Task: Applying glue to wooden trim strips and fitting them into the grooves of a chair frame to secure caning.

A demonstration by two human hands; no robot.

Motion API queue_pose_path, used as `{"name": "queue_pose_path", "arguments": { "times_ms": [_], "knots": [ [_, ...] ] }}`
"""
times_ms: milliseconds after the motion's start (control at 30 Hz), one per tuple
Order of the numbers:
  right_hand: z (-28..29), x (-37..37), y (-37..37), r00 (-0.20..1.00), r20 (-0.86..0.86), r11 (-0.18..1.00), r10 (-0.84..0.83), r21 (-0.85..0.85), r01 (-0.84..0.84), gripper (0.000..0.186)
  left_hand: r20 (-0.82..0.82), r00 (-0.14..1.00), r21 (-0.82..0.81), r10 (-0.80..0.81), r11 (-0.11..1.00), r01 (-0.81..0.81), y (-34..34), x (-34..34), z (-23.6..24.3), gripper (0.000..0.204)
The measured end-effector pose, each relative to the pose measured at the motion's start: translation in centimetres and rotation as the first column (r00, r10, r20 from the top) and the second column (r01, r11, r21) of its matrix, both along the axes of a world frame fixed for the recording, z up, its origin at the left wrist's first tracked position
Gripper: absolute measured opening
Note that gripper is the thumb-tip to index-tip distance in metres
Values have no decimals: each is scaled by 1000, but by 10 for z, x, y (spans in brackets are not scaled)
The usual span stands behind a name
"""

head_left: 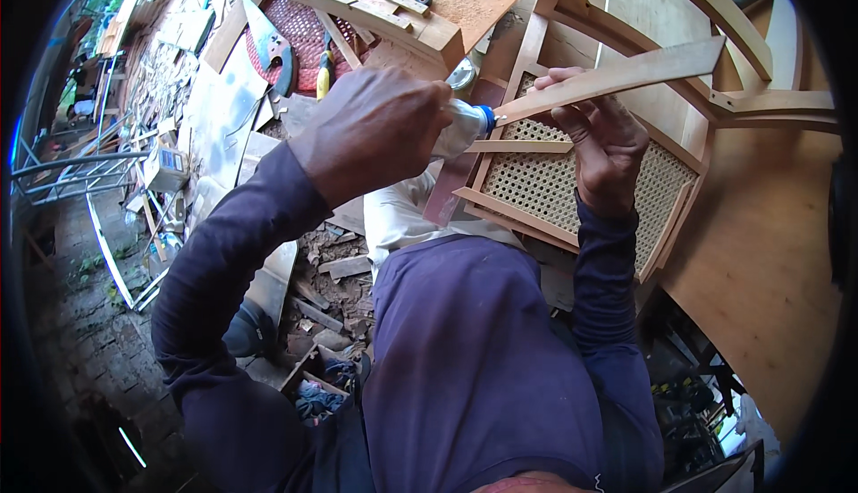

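Left hand: the left hand (371, 131) grasps a translucent bottle (458, 131), its fingers curled round the body.
Right hand: the right hand (601, 140) grips a tapered wooden slat (657, 75) partway along, fingertips showing above its upper edge.
Between the hands: the bottle's blue cap (488, 117) meets the slat's near end, where a small white dab shows; whether the cap touches the wood is hard to tell.
Step in hand: apparently putting glue or a similar fluid on that end.
Next move calls for: a steady slat and a light, controlled squeeze, so the dab stays on the end.
Just below the right hand: a woven cane panel (536, 176) in a wooden frame.
Beyond the right hand: curved chair-like framing (778, 104).
Beyond the left hand: a broad saw-like blade (265, 37) and a yellow-handled tool (323, 77).
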State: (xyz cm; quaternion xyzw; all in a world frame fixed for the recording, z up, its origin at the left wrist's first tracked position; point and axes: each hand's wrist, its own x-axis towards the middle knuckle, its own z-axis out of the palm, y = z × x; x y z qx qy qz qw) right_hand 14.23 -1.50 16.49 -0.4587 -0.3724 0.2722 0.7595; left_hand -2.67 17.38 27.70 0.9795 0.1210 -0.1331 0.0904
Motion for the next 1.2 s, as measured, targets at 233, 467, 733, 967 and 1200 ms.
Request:
{"name": "queue_pose_path", "arguments": {
  "times_ms": [233,467,733,967,1200],
  "knots": [
    [-1,4,-4,1000,13,1000,8,-7,-8,31,69,998,-18,-10,1000,11,5,-10,-20,17],
    [0,14,-9,997,-77,999,25,32,-23,32,69,997,-21,19,1000,-17,11,-26,-35,22],
    [1,9,-4,999,-53,1000,12,13,-12,32,34,998,24,50,998,-51,12,-26,-28,16],
    [-4,9,0,997,-71,999,13,35,-11,32,103,995,77,14,997,-22,2,-21,-17,10],
    [2,33,-14,992,-125,997,-13,73,22,31,57,997,-33,50,998,-48,21,-48,-43,14]
  ]
}}
